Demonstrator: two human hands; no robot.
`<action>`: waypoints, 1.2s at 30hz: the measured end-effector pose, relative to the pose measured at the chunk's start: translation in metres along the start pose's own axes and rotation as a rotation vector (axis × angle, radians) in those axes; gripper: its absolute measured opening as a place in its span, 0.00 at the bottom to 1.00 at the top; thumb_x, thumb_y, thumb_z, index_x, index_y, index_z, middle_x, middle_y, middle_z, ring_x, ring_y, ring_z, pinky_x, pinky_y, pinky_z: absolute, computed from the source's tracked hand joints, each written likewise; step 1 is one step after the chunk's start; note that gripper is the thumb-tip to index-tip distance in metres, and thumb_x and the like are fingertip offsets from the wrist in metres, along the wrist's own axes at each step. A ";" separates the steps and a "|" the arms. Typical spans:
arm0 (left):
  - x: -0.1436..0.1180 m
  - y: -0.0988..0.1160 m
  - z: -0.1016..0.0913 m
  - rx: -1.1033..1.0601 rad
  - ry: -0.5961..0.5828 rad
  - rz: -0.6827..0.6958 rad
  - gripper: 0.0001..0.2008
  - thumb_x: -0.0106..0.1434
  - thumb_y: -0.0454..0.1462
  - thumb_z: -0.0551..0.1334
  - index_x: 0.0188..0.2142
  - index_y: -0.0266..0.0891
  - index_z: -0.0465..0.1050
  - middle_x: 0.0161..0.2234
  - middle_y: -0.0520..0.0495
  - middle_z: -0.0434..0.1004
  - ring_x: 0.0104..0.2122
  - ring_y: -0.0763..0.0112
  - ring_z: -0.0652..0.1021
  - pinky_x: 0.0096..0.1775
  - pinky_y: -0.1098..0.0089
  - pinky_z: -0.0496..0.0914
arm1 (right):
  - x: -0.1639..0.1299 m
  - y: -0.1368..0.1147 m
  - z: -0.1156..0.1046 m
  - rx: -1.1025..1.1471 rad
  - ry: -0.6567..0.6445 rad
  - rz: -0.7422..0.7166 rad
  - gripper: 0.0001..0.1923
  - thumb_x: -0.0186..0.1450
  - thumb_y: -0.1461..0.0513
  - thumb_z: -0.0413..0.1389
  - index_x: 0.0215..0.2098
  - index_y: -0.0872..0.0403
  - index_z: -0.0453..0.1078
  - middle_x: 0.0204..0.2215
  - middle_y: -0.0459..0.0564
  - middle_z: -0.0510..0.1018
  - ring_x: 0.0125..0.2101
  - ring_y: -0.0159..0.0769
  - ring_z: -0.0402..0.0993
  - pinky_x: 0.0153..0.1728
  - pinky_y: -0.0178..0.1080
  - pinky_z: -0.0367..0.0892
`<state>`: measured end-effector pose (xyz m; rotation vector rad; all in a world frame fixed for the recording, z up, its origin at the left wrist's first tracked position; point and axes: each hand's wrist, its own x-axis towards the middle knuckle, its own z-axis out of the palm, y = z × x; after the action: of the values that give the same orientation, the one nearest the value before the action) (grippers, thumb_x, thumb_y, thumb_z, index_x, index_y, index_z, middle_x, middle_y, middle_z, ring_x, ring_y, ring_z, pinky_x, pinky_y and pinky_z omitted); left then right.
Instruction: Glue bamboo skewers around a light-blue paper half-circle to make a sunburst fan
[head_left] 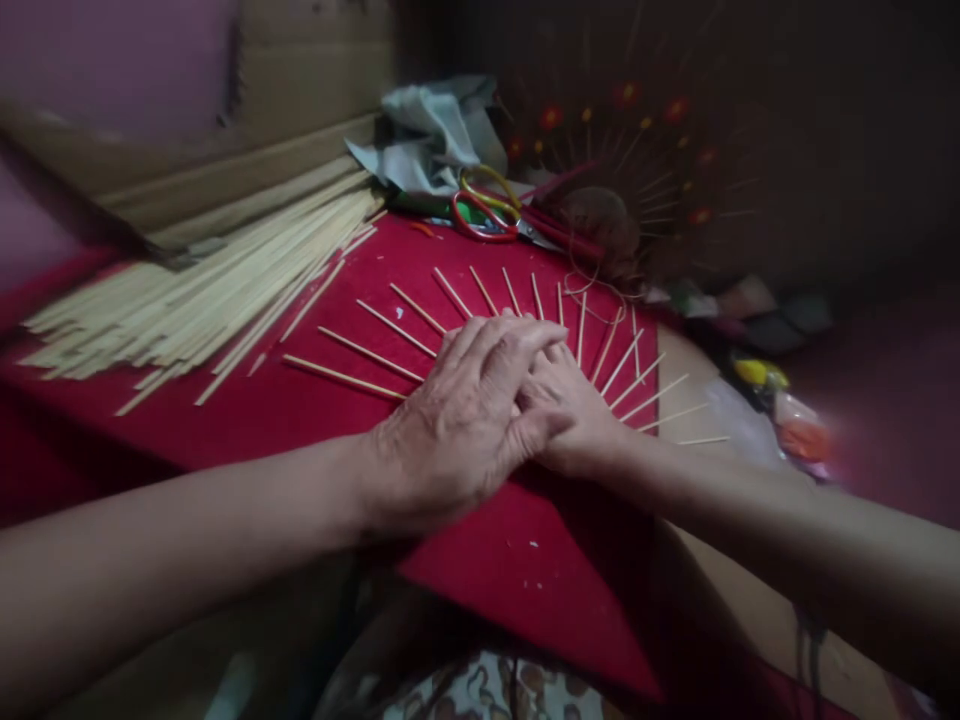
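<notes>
Thin wooden sticks (345, 377) fan out like rays across a red cloth (480, 560). Over the inner ends of the rays lie both hands, one upon the other. My left hand (465, 410) is on top, its fingers stretched and laid across the back of my right hand (566, 405). The right hand rests palm down beneath it, and its fingers are mostly covered. Whatever is at the hub of the fan, under the palms, is hidden.
Loose sticks (247, 270) lie piled at the left. Behind the fan are scissors (487, 205) with red and yellow handles, a crumpled grey-blue cloth (435, 135) and a ball of brown twine (600, 220). A dim flower-decorated stick fan (626, 97) stands at the back. Colourful packets (802, 435) lie right.
</notes>
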<state>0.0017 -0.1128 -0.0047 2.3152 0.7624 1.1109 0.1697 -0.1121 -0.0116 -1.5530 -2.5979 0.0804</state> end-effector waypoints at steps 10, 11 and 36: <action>0.035 0.006 0.018 0.184 -0.083 0.186 0.15 0.71 0.36 0.49 0.53 0.33 0.65 0.50 0.37 0.71 0.50 0.58 0.70 0.55 0.54 0.66 | -0.027 0.034 -0.010 0.133 0.445 0.167 0.19 0.68 0.61 0.45 0.55 0.56 0.66 0.59 0.62 0.67 0.58 0.47 0.61 0.59 0.54 0.59; 0.044 0.009 0.024 0.202 -0.124 0.194 0.15 0.71 0.36 0.48 0.52 0.32 0.66 0.50 0.37 0.71 0.50 0.58 0.69 0.55 0.55 0.65 | -0.032 0.037 -0.011 0.106 0.436 0.198 0.20 0.68 0.62 0.46 0.56 0.58 0.66 0.58 0.63 0.68 0.57 0.47 0.61 0.58 0.53 0.59; 0.070 -0.025 0.082 0.493 -0.273 0.009 0.24 0.69 0.35 0.46 0.61 0.26 0.59 0.53 0.34 0.71 0.50 0.53 0.69 0.54 0.55 0.63 | -0.038 0.033 -0.003 -0.114 0.102 0.299 0.24 0.71 0.62 0.39 0.57 0.66 0.68 0.59 0.65 0.68 0.57 0.57 0.63 0.62 0.58 0.52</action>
<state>0.0973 -0.0616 -0.0283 2.7981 1.0035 0.6323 0.2166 -0.1298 -0.0144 -1.9205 -2.3126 -0.1197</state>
